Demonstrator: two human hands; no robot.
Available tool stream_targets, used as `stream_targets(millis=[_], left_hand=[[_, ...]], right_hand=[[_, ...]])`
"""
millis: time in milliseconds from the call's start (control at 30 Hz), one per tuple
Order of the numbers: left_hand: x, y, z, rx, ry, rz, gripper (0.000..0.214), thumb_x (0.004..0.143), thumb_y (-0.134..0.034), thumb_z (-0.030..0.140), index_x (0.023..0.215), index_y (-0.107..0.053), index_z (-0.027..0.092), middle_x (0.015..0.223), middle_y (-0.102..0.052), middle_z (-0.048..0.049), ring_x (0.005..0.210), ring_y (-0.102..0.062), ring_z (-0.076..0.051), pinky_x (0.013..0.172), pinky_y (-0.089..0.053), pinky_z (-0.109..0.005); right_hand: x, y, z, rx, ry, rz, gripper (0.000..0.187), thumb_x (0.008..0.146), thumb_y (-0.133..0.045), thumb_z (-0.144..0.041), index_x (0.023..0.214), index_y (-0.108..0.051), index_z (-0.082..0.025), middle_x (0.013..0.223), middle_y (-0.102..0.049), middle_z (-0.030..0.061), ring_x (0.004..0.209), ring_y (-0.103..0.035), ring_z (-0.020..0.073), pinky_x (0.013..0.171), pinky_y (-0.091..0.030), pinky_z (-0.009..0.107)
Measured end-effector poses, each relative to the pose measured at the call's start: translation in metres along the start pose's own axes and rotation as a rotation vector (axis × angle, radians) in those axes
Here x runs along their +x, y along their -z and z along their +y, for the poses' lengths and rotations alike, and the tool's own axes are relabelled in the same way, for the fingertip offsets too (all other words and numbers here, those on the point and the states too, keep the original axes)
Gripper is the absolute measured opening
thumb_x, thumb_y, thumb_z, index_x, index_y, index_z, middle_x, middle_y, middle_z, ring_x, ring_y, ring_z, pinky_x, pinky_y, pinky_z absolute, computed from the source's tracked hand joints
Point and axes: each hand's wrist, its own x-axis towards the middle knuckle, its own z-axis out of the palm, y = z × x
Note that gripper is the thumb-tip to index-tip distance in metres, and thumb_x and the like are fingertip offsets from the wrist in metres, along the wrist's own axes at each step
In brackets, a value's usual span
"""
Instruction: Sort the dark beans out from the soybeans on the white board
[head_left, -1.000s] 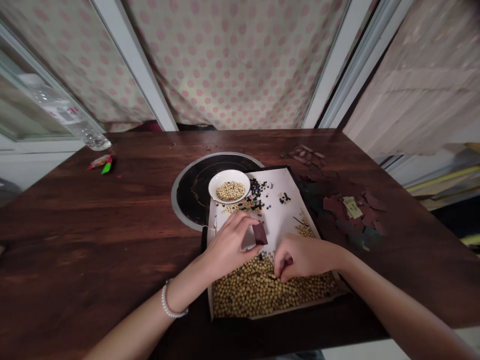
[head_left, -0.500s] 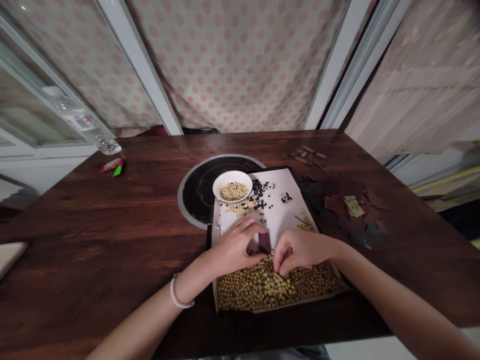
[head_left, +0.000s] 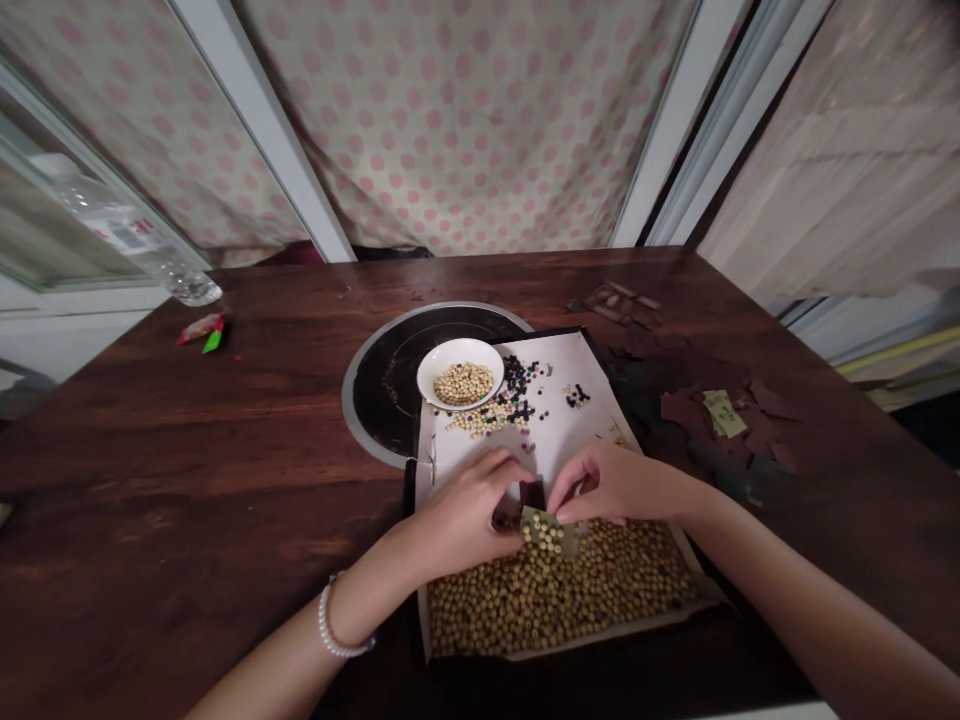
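My left hand (head_left: 465, 515) curls around a dark brown card piece (head_left: 532, 494). My right hand (head_left: 622, 485) pinches at a small tan piece of card (head_left: 547, 533) with soybeans stuck on it, just above a large soybean pile (head_left: 555, 600). Both hands meet over the near part of a white-lined tray (head_left: 525, 450). A white bowl (head_left: 459, 374) of soybeans stands at the tray's far corner. Scattered black beans (head_left: 517, 388) lie next to it. A pearl bracelet (head_left: 330, 625) circles my left wrist.
The tray overlaps a round black inset with a silver rim (head_left: 382, 380) in a dark wood table (head_left: 187, 450). Dark card scraps (head_left: 720, 420) lie to the right. A plastic water bottle (head_left: 127, 235) stands beyond the far left edge, near a small red and green wrapper (head_left: 202, 331).
My right hand has risen from the soybean pile, and the bean-covered card piece now shows between my hands. My left hand has stayed by the dark card.
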Motion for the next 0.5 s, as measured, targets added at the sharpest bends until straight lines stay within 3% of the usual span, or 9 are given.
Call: stream_targets(millis=[300, 400, 500], left_hand=[[0.003, -0.001, -0.004, 0.031, 0.062, 0.096, 0.034, 0.07, -0.071, 0.025, 0.1, -0.056, 0.02, 0.108, -0.055, -0.0082, 0.11, -0.05, -0.03, 0.092, -0.047, -0.048], [0.005, -0.001, -0.005, 0.042, 0.097, 0.137, 0.033, 0.069, -0.072, 0.022, 0.098, -0.056, 0.017, 0.103, -0.056, -0.0089, 0.105, -0.052, -0.03, 0.089, -0.048, -0.048], [0.005, -0.002, -0.006, 0.038, 0.106, 0.15, 0.033, 0.069, -0.072, 0.02, 0.097, -0.057, 0.015, 0.101, -0.056, -0.0091, 0.101, -0.053, -0.029, 0.088, -0.049, -0.048]], right_hand=[[0.016, 0.013, 0.007, 0.021, -0.029, 0.151, 0.016, 0.069, -0.068, -0.027, 0.078, -0.075, -0.015, 0.043, -0.051, -0.0049, 0.035, -0.038, 0.0058, 0.036, -0.027, 0.019], [0.022, 0.015, 0.007, -0.007, 0.001, 0.175, 0.014, 0.071, -0.067, -0.025, 0.079, -0.075, -0.017, 0.05, -0.058, -0.0026, 0.038, -0.04, 0.0064, 0.037, -0.029, 0.02], [0.022, 0.011, 0.004, -0.138, 0.077, 0.279, 0.012, 0.073, -0.064, -0.021, 0.078, -0.075, -0.019, 0.064, -0.067, 0.0005, 0.046, -0.047, 0.0081, 0.042, -0.033, 0.021]])
